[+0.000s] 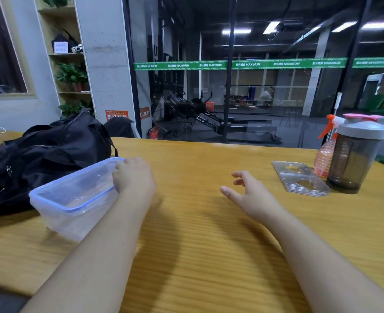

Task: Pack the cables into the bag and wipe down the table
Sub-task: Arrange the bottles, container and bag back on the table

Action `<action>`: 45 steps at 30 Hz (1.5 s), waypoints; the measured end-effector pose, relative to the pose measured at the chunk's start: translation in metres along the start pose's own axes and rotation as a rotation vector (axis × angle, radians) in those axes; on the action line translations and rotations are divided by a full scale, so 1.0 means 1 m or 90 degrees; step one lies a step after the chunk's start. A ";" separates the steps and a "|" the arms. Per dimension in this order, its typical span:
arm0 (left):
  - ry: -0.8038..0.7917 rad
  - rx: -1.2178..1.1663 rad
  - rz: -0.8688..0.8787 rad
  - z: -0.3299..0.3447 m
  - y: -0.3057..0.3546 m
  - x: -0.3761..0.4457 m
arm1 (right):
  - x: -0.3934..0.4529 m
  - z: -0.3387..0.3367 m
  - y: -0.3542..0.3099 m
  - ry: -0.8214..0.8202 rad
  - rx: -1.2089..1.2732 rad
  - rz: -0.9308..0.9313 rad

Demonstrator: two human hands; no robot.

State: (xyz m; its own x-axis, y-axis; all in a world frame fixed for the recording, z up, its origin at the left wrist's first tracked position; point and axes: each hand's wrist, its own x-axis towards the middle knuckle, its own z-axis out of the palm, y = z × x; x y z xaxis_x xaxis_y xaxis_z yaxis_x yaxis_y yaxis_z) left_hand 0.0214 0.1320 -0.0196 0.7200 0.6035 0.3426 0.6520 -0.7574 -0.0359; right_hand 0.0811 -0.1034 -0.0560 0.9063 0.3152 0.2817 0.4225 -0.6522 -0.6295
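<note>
The left hand [133,175] grips the near end of an empty tub [73,199], just right of the bag [42,154]; right fingers [237,176] hang released. The bag looks soft, best held by its straps. No cables visible.

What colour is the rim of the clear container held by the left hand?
Blue: the clear container has a blue rim, gripped by the left hand; the head view shows it.
</note>
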 end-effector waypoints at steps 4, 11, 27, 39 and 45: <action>0.017 -0.025 0.023 -0.004 0.007 -0.002 | 0.000 -0.001 0.000 0.002 0.004 0.001; 0.007 -0.081 0.177 -0.019 0.066 -0.023 | 0.000 -0.001 0.000 0.008 0.007 -0.001; -0.185 -0.341 0.412 -0.041 0.094 -0.016 | 0.008 0.008 0.010 0.020 0.147 -0.005; -0.121 -0.453 0.254 0.002 0.040 0.006 | -0.001 0.007 0.005 0.010 0.182 -0.031; -0.129 -0.442 0.250 -0.002 0.035 0.005 | -0.005 0.008 -0.001 -0.089 0.183 -0.047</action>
State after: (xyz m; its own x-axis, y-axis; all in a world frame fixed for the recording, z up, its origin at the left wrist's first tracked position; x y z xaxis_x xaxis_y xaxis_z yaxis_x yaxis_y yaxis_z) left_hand 0.0469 0.1081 -0.0175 0.9372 0.2455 0.2478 0.0960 -0.8645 0.4934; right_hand 0.0761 -0.0993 -0.0625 0.8542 0.4592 0.2438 0.4471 -0.4094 -0.7953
